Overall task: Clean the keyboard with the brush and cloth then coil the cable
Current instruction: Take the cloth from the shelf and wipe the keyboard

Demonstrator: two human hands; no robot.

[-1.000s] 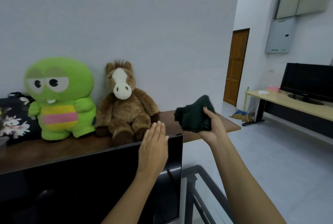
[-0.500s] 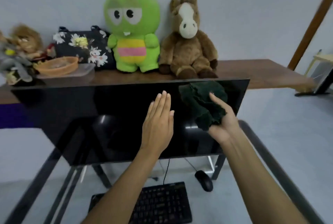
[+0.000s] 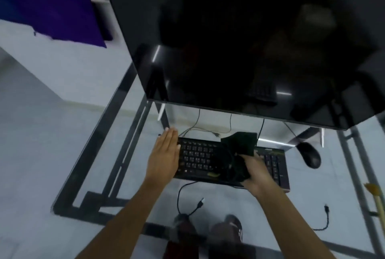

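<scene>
A black keyboard (image 3: 198,158) lies on the glass desk below the monitor. My right hand (image 3: 256,171) holds a crumpled dark green cloth (image 3: 237,150) over the keyboard's middle and right part. My left hand (image 3: 164,154) is flat, fingers together and straight, over the keyboard's left end, holding nothing. The keyboard's black cable (image 3: 183,196) runs off the front edge and ends in a USB plug (image 3: 201,201). A brush (image 3: 375,198) with yellowish bristles shows at the right edge of the desk.
A large dark monitor (image 3: 250,40) fills the upper view. A black mouse (image 3: 309,154) sits right of the keyboard. Another loose cable (image 3: 325,217) lies at the front right. The desk's black metal frame (image 3: 116,133) and my feet show through the glass.
My view has swung down from the shelf of plush toys to the desk. Both hands have come down from the monitor to over the keyboard, the right still holding the cloth.
</scene>
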